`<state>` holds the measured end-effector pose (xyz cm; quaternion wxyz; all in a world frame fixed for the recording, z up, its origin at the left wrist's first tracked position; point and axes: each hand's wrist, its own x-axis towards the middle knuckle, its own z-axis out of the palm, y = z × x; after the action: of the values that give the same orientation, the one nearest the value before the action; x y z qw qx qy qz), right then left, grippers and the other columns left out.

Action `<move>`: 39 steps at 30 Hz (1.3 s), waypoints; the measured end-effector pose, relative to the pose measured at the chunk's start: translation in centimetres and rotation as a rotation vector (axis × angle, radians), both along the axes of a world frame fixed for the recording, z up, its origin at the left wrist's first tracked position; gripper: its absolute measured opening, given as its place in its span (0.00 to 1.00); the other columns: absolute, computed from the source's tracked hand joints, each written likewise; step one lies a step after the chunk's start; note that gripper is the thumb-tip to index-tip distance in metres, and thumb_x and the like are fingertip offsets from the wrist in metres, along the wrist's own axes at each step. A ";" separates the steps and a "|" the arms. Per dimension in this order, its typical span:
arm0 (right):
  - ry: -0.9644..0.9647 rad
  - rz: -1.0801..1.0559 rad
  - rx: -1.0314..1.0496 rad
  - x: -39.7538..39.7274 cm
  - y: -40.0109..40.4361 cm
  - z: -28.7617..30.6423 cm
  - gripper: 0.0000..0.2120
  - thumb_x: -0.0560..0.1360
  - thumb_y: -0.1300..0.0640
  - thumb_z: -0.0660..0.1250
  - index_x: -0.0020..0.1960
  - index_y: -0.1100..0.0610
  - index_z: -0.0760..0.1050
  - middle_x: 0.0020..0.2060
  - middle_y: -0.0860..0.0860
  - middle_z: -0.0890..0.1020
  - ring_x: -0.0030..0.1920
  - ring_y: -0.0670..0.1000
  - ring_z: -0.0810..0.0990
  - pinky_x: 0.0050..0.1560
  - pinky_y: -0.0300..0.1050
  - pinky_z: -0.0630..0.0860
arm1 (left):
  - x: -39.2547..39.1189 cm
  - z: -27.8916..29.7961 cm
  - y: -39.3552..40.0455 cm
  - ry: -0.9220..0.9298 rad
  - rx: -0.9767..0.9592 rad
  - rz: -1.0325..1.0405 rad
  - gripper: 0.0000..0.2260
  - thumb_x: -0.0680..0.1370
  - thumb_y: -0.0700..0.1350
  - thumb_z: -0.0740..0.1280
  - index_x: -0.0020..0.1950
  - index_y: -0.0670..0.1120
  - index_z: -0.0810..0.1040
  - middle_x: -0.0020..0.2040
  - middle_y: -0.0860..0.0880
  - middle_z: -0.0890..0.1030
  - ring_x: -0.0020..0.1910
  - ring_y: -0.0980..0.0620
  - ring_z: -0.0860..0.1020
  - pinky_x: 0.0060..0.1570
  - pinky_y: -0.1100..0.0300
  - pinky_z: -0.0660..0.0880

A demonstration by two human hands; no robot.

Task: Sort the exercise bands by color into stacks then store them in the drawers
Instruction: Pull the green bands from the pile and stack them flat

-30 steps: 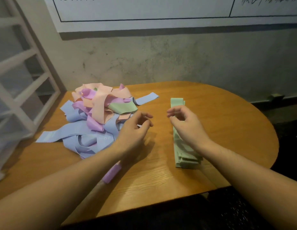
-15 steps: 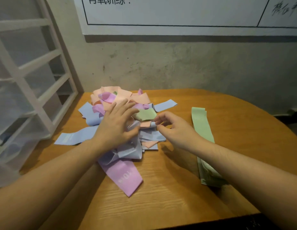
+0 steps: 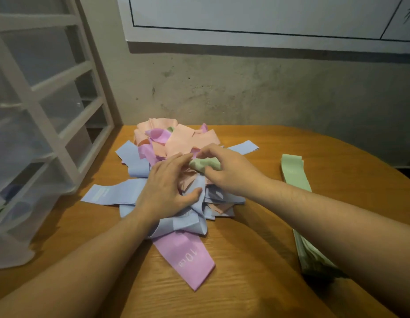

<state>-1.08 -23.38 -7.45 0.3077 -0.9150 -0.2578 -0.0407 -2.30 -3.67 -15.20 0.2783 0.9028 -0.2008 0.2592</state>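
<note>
A mixed pile of exercise bands (image 3: 176, 145), peach, purple and blue, lies on the wooden table (image 3: 256, 271). My right hand (image 3: 229, 171) grips a crumpled green band (image 3: 205, 164) on top of the pile. My left hand (image 3: 167, 187) presses flat on the blue bands, fingers straight, beside the green one. A purple band (image 3: 188, 258) marked "10" sticks out of the pile toward me. A stack of green bands (image 3: 293, 173) lies to the right, partly hidden behind my right forearm.
A white-framed unit of translucent plastic drawers (image 3: 39, 134) stands at the table's left edge. A grey wall with a white poster (image 3: 268, 17) rises behind the table. Bare wood shows in front of the pile and to the far right.
Both hands moved from the table's middle onto the pile. My right hand closed round the green band. My head turned left and closer, so the drawers fill more of the view.
</note>
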 end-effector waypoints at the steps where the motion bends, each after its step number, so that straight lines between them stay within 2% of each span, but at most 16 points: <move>1: 0.005 0.003 -0.067 0.3 0.4 -0.2 0.17 0.78 0.55 0.65 0.66 0.48 0.71 0.58 0.47 0.81 0.56 0.49 0.79 0.53 0.46 0.77 | 0.0 0.0 0.0 0.001 -0.012 -0.005 0.34 0.70 0.59 0.70 0.74 0.50 0.68 0.68 0.52 0.75 0.67 0.52 0.72 0.67 0.51 0.68; 4: 0.026 -0.029 -0.209 0.7 1.1 -1.4 0.25 0.78 0.47 0.67 0.72 0.45 0.64 0.61 0.48 0.81 0.55 0.52 0.80 0.53 0.50 0.79 | 0.1 0.0 -0.1 0.002 -0.020 -0.006 0.33 0.69 0.58 0.71 0.72 0.50 0.68 0.65 0.52 0.77 0.62 0.54 0.73 0.65 0.51 0.69; 6: -0.002 -0.081 -0.168 1.0 1.2 -2.0 0.25 0.78 0.45 0.68 0.72 0.47 0.66 0.57 0.48 0.81 0.54 0.51 0.80 0.51 0.48 0.77 | 0.1 -0.3 0.0 -0.012 -0.004 -0.001 0.33 0.70 0.58 0.71 0.72 0.50 0.68 0.65 0.52 0.77 0.64 0.52 0.74 0.66 0.50 0.68; 9: -0.072 -0.121 -0.177 1.2 1.1 -2.3 0.14 0.78 0.46 0.69 0.61 0.49 0.76 0.46 0.46 0.80 0.48 0.49 0.77 0.44 0.43 0.70 | 0.2 -0.5 0.1 -0.023 0.036 0.006 0.32 0.71 0.61 0.69 0.72 0.50 0.69 0.68 0.50 0.75 0.70 0.50 0.70 0.70 0.48 0.65; 11: -0.114 -0.126 -0.200 1.0 0.9 -2.2 0.07 0.78 0.47 0.68 0.52 0.49 0.77 0.40 0.45 0.77 0.44 0.49 0.75 0.41 0.43 0.66 | 0.3 -0.5 0.1 -0.024 0.078 0.005 0.30 0.72 0.61 0.67 0.72 0.52 0.70 0.69 0.51 0.75 0.73 0.51 0.67 0.71 0.48 0.62; 14: -0.218 -0.119 -0.208 0.2 0.3 -1.8 0.07 0.78 0.48 0.68 0.44 0.49 0.74 0.40 0.46 0.77 0.43 0.50 0.75 0.42 0.47 0.68 | 0.3 -0.6 0.0 -0.050 0.140 0.022 0.29 0.74 0.62 0.65 0.73 0.54 0.70 0.70 0.52 0.75 0.74 0.52 0.65 0.72 0.47 0.60; 17: -0.235 -0.077 -0.175 -1.0 -0.5 -1.0 0.07 0.77 0.49 0.69 0.44 0.50 0.74 0.42 0.45 0.80 0.44 0.49 0.76 0.44 0.48 0.72 | 0.3 -0.8 0.0 -0.072 0.162 0.051 0.29 0.74 0.62 0.64 0.73 0.55 0.70 0.69 0.52 0.74 0.72 0.51 0.67 0.72 0.44 0.61; 22: 0.068 -0.039 0.140 -3.1 -2.1 0.0 0.07 0.79 0.57 0.69 0.44 0.54 0.72 0.43 0.51 0.83 0.43 0.53 0.79 0.44 0.53 0.75 | 0.2 -0.6 -0.1 -0.103 0.211 0.085 0.28 0.74 0.63 0.62 0.73 0.55 0.71 0.63 0.51 0.75 0.66 0.50 0.70 0.69 0.43 0.62; 25: 0.212 -0.137 0.504 -3.7 -2.8 0.8 0.08 0.80 0.64 0.66 0.46 0.56 0.70 0.39 0.56 0.80 0.36 0.51 0.75 0.36 0.44 0.72 | 0.3 -0.7 0.0 -0.083 0.227 0.112 0.28 0.74 0.65 0.61 0.72 0.55 0.72 0.62 0.51 0.74 0.64 0.49 0.70 0.68 0.44 0.62; 26: 0.287 -0.186 0.603 -3.7 -2.9 1.2 0.09 0.80 0.65 0.64 0.47 0.54 0.69 0.38 0.54 0.78 0.35 0.49 0.74 0.34 0.40 0.71 | 0.3 -0.7 0.0 -0.069 0.235 0.120 0.28 0.74 0.65 0.60 0.72 0.56 0.72 0.62 0.51 0.74 0.64 0.49 0.70 0.68 0.43 0.63; 28: 0.422 -0.307 0.685 -3.4 -3.2 1.5 0.10 0.80 0.65 0.61 0.51 0.50 0.69 0.44 0.54 0.77 0.41 0.50 0.76 0.37 0.43 0.73 | 0.4 -0.7 0.0 -0.042 0.261 0.132 0.28 0.75 0.66 0.59 0.72 0.56 0.72 0.62 0.51 0.74 0.63 0.49 0.71 0.67 0.43 0.64; 30: 0.485 -0.420 0.624 -2.8 -3.5 1.4 0.10 0.81 0.62 0.57 0.53 0.47 0.70 0.50 0.55 0.75 0.47 0.54 0.76 0.44 0.50 0.77 | 0.4 -0.7 0.0 -0.027 0.286 0.138 0.29 0.75 0.66 0.58 0.73 0.57 0.71 0.62 0.51 0.74 0.64 0.49 0.71 0.66 0.44 0.63; 33: 0.545 -0.488 0.421 -2.2 -3.6 1.2 0.09 0.81 0.47 0.58 0.56 0.48 0.73 0.53 0.56 0.77 0.49 0.54 0.76 0.50 0.54 0.78 | 0.5 -0.8 0.1 -0.023 0.307 0.143 0.29 0.75 0.67 0.58 0.74 0.57 0.70 0.63 0.52 0.74 0.64 0.50 0.70 0.66 0.46 0.61; 36: 0.514 -0.448 0.024 -2.1 -3.4 1.4 0.21 0.76 0.35 0.63 0.56 0.50 0.77 0.46 0.51 0.79 0.41 0.50 0.75 0.41 0.44 0.75 | 0.4 -0.7 0.0 -0.014 0.334 0.146 0.30 0.76 0.66 0.58 0.77 0.59 0.66 0.63 0.52 0.74 0.64 0.50 0.69 0.66 0.47 0.59; 38: 0.389 -0.393 -0.214 -2.2 -3.3 1.4 0.26 0.75 0.36 0.66 0.55 0.58 0.83 0.36 0.52 0.78 0.32 0.49 0.72 0.28 0.35 0.68 | 0.3 -0.6 -0.1 -0.019 0.337 0.148 0.31 0.76 0.66 0.56 0.78 0.59 0.64 0.61 0.52 0.75 0.62 0.50 0.70 0.65 0.47 0.60; 39: 0.341 -0.375 -0.263 -2.2 -3.1 1.3 0.25 0.75 0.39 0.67 0.54 0.60 0.84 0.32 0.53 0.77 0.29 0.49 0.71 0.25 0.36 0.65 | 0.3 -0.6 -0.2 -0.020 0.341 0.151 0.31 0.76 0.66 0.56 0.78 0.59 0.64 0.60 0.52 0.75 0.62 0.50 0.70 0.64 0.46 0.60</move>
<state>-3.31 -26.47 -6.12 0.2125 -0.9724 -0.0317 0.0914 -2.04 -3.84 -15.76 0.0990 0.9467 -0.1761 0.2508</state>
